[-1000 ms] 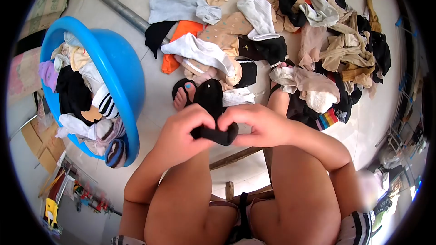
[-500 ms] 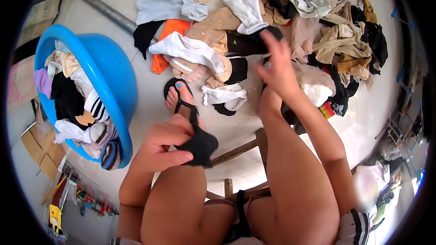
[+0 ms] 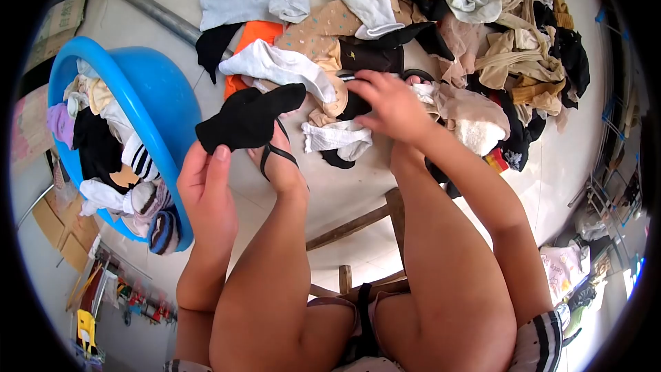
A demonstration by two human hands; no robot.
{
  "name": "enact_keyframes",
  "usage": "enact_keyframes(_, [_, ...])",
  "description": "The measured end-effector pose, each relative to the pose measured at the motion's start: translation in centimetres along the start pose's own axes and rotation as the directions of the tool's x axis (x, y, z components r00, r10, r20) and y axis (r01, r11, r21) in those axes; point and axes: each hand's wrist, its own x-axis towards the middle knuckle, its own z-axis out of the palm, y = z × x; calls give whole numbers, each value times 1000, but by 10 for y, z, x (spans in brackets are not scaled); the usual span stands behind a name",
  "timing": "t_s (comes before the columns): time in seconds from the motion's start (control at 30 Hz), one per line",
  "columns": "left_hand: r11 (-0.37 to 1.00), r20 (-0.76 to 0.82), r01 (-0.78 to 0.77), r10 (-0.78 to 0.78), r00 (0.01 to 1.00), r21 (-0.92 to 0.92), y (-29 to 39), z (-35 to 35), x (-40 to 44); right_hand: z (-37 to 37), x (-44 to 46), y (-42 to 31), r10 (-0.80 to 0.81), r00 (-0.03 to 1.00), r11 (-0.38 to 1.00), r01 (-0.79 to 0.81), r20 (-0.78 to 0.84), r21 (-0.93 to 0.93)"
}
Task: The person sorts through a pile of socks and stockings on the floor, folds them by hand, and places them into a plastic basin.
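Observation:
Above my left foot, a black sock [image 3: 249,118] is pinched at its edge between the thumb and fingers of my left hand [image 3: 210,196]. The sock's other end points up and right. My right hand [image 3: 396,107] reaches over the pile with thumb and fingers apart. Under its fingertips lies a black sock with a white edge [image 3: 354,106]; whether they touch it I cannot tell. Close by are a white ribbed sock [image 3: 337,139], a long white sock [image 3: 279,69] and a dark brown sock [image 3: 372,57].
A blue basin [image 3: 162,96] holding several socks stands tilted at left. Beige, black and grey socks spread over the floor ahead, with tan stockings [image 3: 516,62] at right. A metal pole [image 3: 155,10] lies upper left. Wooden stool bars [image 3: 351,227] show between my legs.
My left hand has raised the black sock up and left, and it now hangs more spread out. My right hand has come down and left onto the pile.

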Motion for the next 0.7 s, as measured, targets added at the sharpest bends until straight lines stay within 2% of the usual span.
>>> enact_keyframes(0.03, [1000,17,18,-18,1000,5,1,2,0,8,-1,3,1,1000,1000,-1,0,2])
enact_keyframes(0.1, [999,32,37,-37,999,9,1,4,-2,16,0,9,19,991,993,-4,130,-118])
enact_keyframes(0.13, [997,53,70,-71,996,17,-1,4,-4,11,1,8,20,991,993,-4,131,-117])
enact_keyframes(0.2, [995,77,97,-99,992,25,-2,5,-6,-8,4,8,219,974,963,-208,-51,171])
enact_keyframes(0.23, [990,99,143,-140,985,-19,-2,7,-8,-19,4,2,243,951,952,-196,-191,237])
enact_keyframes(0.27, [980,119,191,-182,976,-64,-2,11,-9,-29,1,5,265,942,932,-194,-207,307])
enact_keyframes(0.3, [987,120,151,-144,982,-50,-3,17,-9,-39,0,6,335,912,860,-193,-236,473])
enact_keyframes(0.33, [995,187,96,-88,978,-36,-7,13,-11,-49,-1,4,410,878,761,-179,-248,624])
enact_keyframes(0.4, [981,277,12,-67,959,196,-4,9,-15,-64,-5,-2,747,656,301,-190,-107,934])
enact_keyframes(0.43, [962,390,-63,-48,920,267,-6,6,-13,-74,2,-11,804,579,287,-179,-135,941])
enact_keyframes(0.47, [956,502,12,-165,849,292,2,9,-12,-81,8,-20,855,504,219,-138,-121,966])
enact_keyframes(0.53, [974,683,-32,-134,718,225,-4,14,-12,-86,13,-34,858,513,33,-37,-9,999])
enact_keyframes(0.57, [973,680,-33,-134,721,227,-2,17,-9,-84,20,-51,844,533,102,-41,-65,994])
enact_keyframes(0.6, [970,734,103,-233,638,219,2,20,-6,-78,24,-70,826,551,170,-43,-119,984])
enact_keyframes(0.63, [946,782,238,-318,536,221,4,23,-5,-73,19,-85,660,712,437,-106,-238,893])
enact_keyframes(0.67, [945,782,238,-319,535,223,-1,26,-7,-75,19,-90,389,897,626,-90,-210,775])
enact_keyframes(0.7, [879,701,467,-272,659,-97,-10,29,-11,-77,19,-95,75,984,755,48,-159,654])
